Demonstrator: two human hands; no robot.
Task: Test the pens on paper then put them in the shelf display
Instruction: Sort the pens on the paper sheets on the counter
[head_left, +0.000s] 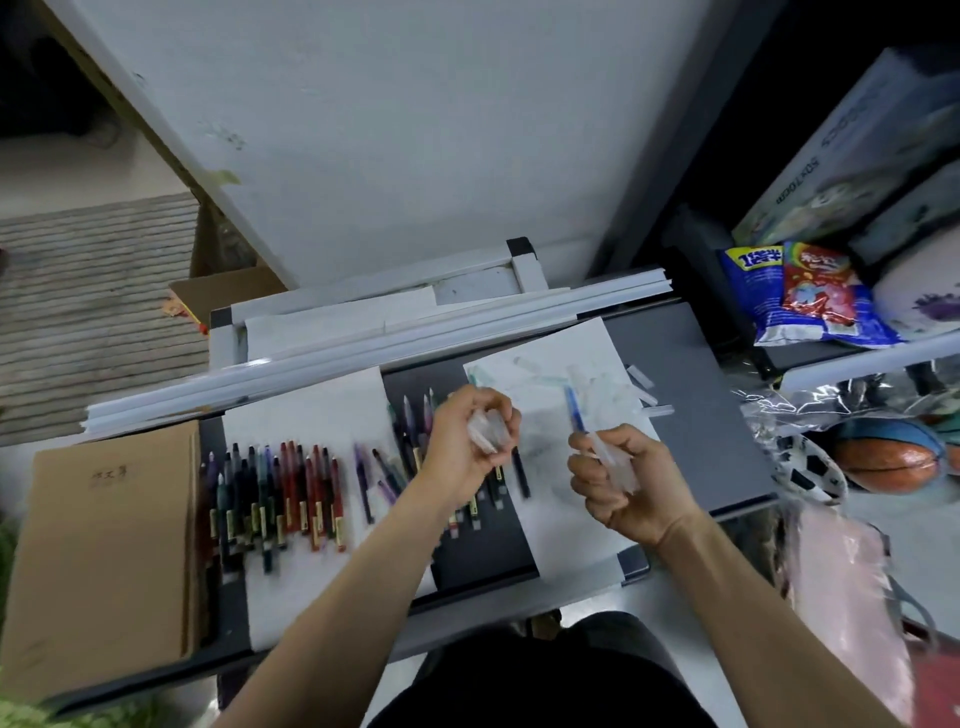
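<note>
My right hand (621, 483) grips a pen with a blue tip (575, 410) and a clear barrel, its tip raised over the scribbled test paper (561, 395). Fingers of my left hand (467, 449) curl round a small clear plastic piece (485, 434), likely a pen cap or wrapper. Several pens (275, 493) in red, dark and purple lie in a row on a white sheet (311, 410) at the left. More pens (415, 431) lie partly hidden under my left hand and forearm. The frame is motion-blurred.
A dark tray-like tabletop (691, 415) carries the papers. A brown cardboard notebook (104, 551) lies at far left. Long white strips (363, 353) run along the back edge. Small clear caps (647, 395) sit right of the test paper. Snack bags (810, 296) and balls (883, 462) crowd the right.
</note>
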